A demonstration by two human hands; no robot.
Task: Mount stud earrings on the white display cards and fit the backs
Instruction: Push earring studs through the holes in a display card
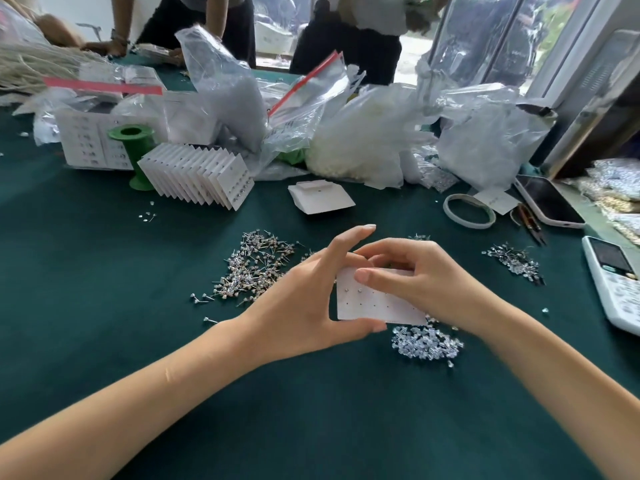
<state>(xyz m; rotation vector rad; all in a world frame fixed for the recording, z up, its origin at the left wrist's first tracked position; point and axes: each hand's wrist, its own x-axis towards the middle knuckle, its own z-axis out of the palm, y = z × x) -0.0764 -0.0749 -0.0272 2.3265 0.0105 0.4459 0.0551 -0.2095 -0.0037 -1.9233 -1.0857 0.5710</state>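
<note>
Two bare hands meet over a dark green cloth-covered table (pixel 104 271) as I watch through the head camera. My view shows the left hand (pixel 304 299) pinching a white display card (pixel 374 303) at its left edge, thumb under the lower corner and index finger raised above the top. The right hand (pixel 419 278) grips the card's upper right, its thumb pressed flat on the face and its fingers curled behind. Two small studs sit in the card's top row of holes; the other holes show as dark dots.

Loose stud earrings (pixel 252 268) lie heaped on the cloth just left of the hands, with a smaller scatter (pixel 516 261) to the right. A pile of clear earring backs (pixel 426 342) rests just below the card, partly hidden by the right wrist.

Farther back, a fanned stack of cards (pixel 201 174) leans against a green spool (pixel 133 150). A short pile of blank cards (pixel 320 197) lies near the middle. Crumpled clear plastic bags (pixel 346 133) crowd the far half of the table. On the right sit a roll of tape (pixel 469 211), a phone (pixel 547 200) and a white calculator (pixel 616 282). Two people in dark trousers stand at the far edge before a bright glass doorway (pixel 485 36).
</note>
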